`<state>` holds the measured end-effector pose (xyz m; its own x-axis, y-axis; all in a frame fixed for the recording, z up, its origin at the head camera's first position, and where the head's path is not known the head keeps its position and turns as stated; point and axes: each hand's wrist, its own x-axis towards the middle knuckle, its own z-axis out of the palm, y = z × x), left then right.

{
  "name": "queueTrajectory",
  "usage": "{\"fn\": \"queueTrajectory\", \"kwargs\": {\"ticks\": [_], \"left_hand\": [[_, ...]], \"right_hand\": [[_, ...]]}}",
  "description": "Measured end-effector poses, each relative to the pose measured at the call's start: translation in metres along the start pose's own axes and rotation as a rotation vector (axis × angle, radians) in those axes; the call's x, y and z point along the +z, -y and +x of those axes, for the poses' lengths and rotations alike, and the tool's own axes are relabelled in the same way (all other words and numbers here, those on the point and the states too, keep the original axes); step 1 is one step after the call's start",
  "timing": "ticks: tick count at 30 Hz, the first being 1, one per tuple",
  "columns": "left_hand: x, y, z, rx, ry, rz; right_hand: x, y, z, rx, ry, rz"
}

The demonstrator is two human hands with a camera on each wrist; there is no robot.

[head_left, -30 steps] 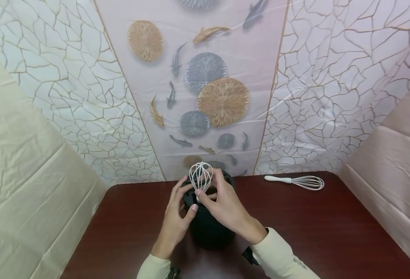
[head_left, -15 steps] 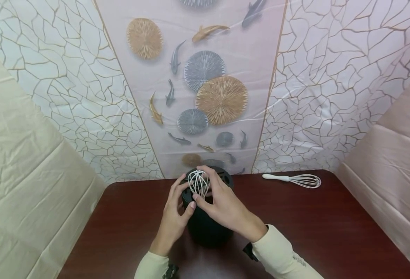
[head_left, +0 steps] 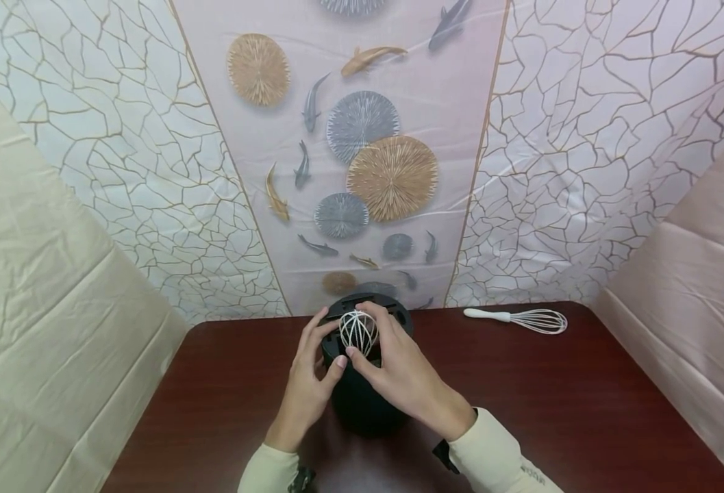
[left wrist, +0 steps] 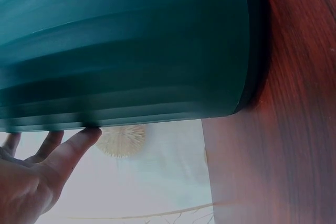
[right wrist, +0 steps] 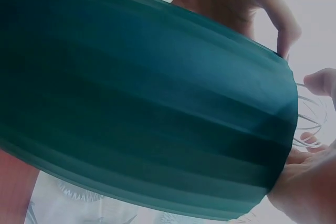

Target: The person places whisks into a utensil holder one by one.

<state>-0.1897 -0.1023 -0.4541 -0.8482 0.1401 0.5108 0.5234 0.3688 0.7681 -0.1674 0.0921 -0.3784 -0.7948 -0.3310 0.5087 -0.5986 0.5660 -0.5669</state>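
A dark green utensil holder (head_left: 364,411) with vertical ribs stands upright on the table, its black top split by slots. My left hand (head_left: 305,383) holds it at the left of the rim, thumb toward me and fingers around the far side. In the left wrist view the fingertips (left wrist: 90,131) touch its wall. At the top, my right hand (head_left: 407,373) pinches the wire head of a white whisk (head_left: 358,332) between thumb and fingers. The whisk's handle is hidden down inside the holder; only wire loops (right wrist: 310,114) show above the rim in the right wrist view.
Another white whisk (head_left: 540,320) lies on the dark red-brown table (head_left: 583,411) near its back right edge, handle pointing left. Behind the table hangs a patterned cloth (head_left: 362,178) with fish and round motifs. Beige cloth panels (head_left: 47,329) flank both sides.
The whisk in my right hand has sunk lower into the holder, its wire head now close to the top, and the right hand has come down with it. My left hand stays at the rim.
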Motion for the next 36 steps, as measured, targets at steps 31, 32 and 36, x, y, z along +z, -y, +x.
{"fn": "queueTrajectory", "kwargs": {"ticks": [31, 32, 36], "left_hand": [[0.0, 0.001, 0.0, 0.019, -0.009, -0.002], [0.0, 0.002, 0.0, 0.019, -0.007, -0.003], [0.001, 0.002, -0.001, 0.02, -0.003, 0.008]], "right_hand": [[-0.003, -0.004, 0.0, -0.044, -0.018, 0.004], [-0.003, -0.005, 0.0, -0.04, -0.009, 0.001], [-0.008, -0.008, -0.004, -0.029, 0.02, 0.017]]}}
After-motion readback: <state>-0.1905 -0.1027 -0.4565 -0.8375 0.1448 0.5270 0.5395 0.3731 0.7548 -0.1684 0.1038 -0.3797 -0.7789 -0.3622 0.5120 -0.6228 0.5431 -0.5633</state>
